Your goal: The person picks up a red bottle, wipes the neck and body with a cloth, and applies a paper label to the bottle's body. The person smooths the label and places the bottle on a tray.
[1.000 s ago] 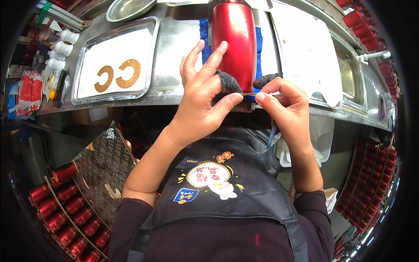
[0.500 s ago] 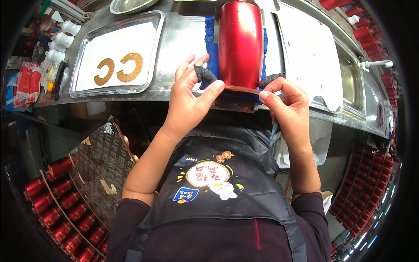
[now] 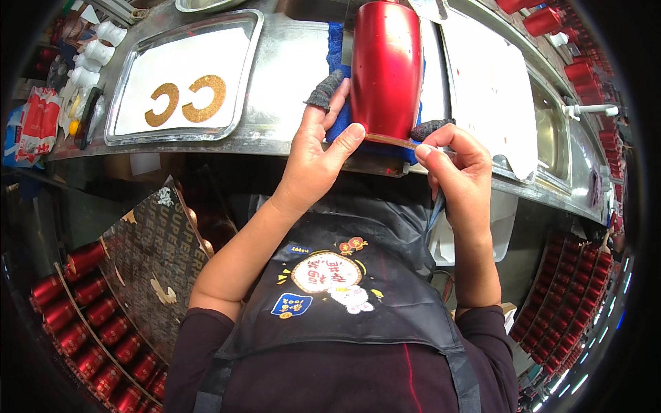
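Observation:
A glossy red metal cylinder (image 3: 387, 69) lies on a blue cloth (image 3: 334, 45), its near rim facing me. Along that rim runs a thin gold-brown strip (image 3: 390, 140). My left hand (image 3: 311, 155) is open at the cylinder's left side, thumb tip by the strip's left end and fingers stretched along the wall. Its index finger wears a dark knit finger sleeve (image 3: 323, 91). With thumb and index finger, my right hand (image 3: 460, 165) pinches the strip's right end. Another dark finger sleeve (image 3: 432, 129) covers a right fingertip against the cylinder. A thin bluish tool (image 3: 436, 206), partly hidden, hangs below the right palm.
On the left, a metal tray (image 3: 242, 89) bears white paper with two gold C-shaped pieces (image 3: 204, 99). A white board (image 3: 489, 89) lies to the right, beside a metal sink (image 3: 551, 138). Racks of red cylinders (image 3: 103, 310) stand low on both sides.
My left fingers have straightened and moved up along the cylinder's side, the thumb staying near the rim. My right hand keeps its pinch at the strip's right end. The view has shifted slightly.

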A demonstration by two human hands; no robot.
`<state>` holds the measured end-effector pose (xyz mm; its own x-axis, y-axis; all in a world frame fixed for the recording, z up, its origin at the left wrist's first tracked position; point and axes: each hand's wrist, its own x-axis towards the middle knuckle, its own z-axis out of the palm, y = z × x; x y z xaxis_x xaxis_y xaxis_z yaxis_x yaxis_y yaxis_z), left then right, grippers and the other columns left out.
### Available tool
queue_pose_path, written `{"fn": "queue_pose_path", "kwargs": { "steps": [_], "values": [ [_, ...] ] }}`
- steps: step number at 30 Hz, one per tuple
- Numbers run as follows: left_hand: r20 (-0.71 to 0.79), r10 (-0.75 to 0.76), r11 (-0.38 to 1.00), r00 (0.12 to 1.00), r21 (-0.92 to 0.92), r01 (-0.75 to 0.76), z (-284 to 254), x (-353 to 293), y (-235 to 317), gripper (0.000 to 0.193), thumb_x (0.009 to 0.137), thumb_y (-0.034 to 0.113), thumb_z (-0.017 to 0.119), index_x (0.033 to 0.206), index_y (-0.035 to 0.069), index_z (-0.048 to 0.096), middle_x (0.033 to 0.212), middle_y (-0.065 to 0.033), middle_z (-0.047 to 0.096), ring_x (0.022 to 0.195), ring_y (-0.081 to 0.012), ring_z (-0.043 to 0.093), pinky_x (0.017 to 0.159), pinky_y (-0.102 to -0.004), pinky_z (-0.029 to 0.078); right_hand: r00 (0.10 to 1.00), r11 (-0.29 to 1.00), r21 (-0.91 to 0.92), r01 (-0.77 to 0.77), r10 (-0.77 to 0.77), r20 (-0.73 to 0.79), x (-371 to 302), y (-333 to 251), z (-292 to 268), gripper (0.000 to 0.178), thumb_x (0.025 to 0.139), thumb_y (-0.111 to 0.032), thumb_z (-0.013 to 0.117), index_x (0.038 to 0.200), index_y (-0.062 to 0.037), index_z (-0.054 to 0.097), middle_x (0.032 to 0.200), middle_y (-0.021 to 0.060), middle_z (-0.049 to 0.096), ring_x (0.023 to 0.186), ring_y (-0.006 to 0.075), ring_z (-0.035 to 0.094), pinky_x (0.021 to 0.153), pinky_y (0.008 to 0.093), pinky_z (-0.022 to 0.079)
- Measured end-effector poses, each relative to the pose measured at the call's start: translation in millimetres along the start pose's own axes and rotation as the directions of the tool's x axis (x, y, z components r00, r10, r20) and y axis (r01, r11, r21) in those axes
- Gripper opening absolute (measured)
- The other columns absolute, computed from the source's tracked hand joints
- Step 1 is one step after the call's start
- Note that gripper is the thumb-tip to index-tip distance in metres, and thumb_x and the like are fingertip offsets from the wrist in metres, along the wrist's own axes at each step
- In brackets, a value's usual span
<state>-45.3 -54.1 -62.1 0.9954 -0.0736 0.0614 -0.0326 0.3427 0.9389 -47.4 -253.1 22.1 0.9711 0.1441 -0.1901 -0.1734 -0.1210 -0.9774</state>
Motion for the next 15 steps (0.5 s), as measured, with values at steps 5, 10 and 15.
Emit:
{"fn": "queue_pose_path", "kwargs": {
  "steps": [5, 10, 15],
  "values": [
    [0.012, 0.027, 0.999, 1.000, 0.040, -0.027, 0.7, 0.0, -1.8, 0.072, 0.100, 0.013, 0.066, 0.157, -0.001, 0.025, 0.160, -0.0235, 0.036, 0.149, -0.0267, 0.034, 0.118, -0.0362, 0.032, 1.000, 1.000, 0.005, 0.008, -0.008, -0.009, 0.3, 2.0, -1.3, 0.007, 0.093, -0.003, 0.067, 0.086, -0.0002, 0.064, 0.075, -0.0016, 0.065, 0.064, -0.0003, 0.054, 0.056, 0.0161, 0.035],
    [0.013, 0.007, 0.999, 1.000, 0.034, -0.007, 0.7, -0.1, 0.3, 0.071, 0.100, 0.012, 0.065, 0.157, 0.000, 0.025, 0.160, -0.0231, 0.036, 0.150, -0.0264, 0.034, 0.118, -0.0361, 0.032, 1.000, 1.000, -0.016, 0.002, -0.002, -0.022, 0.6, 3.3, -3.1, 0.007, 0.093, -0.003, 0.067, 0.086, -0.0006, 0.064, 0.073, -0.0029, 0.064, 0.062, -0.0016, 0.050, 0.055, 0.0164, 0.032],
    [-0.025, -0.067, 0.993, 0.997, -0.095, 0.065, -1.3, 0.9, 2.4, 0.070, 0.101, 0.010, 0.063, 0.158, 0.000, 0.025, 0.160, -0.0219, 0.036, 0.150, -0.0263, 0.033, 0.119, -0.0359, 0.032, 1.000, 1.000, -0.016, 0.001, -0.001, -0.005, 1.4, 3.0, -4.5, 0.008, 0.093, -0.003, 0.067, 0.086, -0.0003, 0.063, 0.075, -0.0025, 0.064, 0.063, -0.0014, 0.051, 0.056, 0.0163, 0.033]
  ]
}}
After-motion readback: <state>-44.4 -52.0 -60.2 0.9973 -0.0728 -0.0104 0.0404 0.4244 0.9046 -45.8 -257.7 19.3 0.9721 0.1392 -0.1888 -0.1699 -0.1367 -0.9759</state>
